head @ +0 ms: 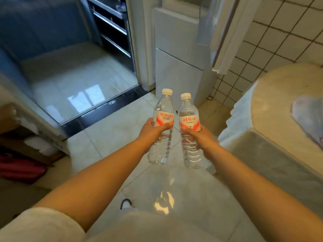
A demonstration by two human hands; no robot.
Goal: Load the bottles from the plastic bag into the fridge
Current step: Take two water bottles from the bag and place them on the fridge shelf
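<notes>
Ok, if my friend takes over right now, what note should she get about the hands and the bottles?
Left hand grips one water bottle; right hand grips the other bottle. Both are upright, capped, held side by side over the tiled floor.
The white fridge stands ahead, its door ajar.
Done: two bottles picked up.
Left: put both in the fridge. The plastic bag is not clearly in view, so check it for more.

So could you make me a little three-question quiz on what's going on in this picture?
1. True or false: the left hand and the right hand each hold one water bottle.
2. What colour are the caps on the left bottle and the right bottle? A white, B blue, C green.
3. Fill in: both bottles are held roughly ____, caps up.

Key: 1 true; 2 A; 3 upright.
</notes>
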